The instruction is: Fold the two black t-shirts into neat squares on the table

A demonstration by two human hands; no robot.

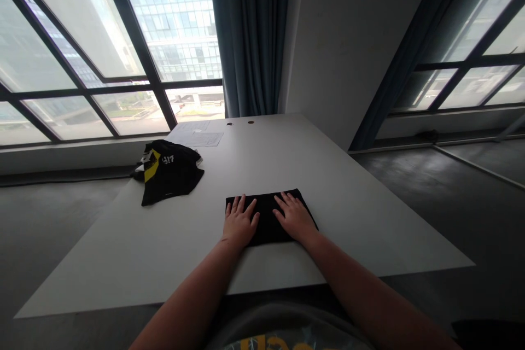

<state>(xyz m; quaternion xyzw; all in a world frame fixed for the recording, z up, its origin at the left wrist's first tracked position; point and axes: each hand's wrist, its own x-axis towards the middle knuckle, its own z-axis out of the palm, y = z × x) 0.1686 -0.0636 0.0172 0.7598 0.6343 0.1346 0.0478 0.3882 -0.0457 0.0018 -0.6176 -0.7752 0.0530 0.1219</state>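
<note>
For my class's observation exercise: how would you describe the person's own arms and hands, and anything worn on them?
The left hand and right hand show no gloves, rings or watch. Both forearms are bare; no sleeves show. The dark grey top has yellow lettering, partly cut off.

Matt black cloth (266, 219) lies on a smooth white tabletop (262, 169).
</note>
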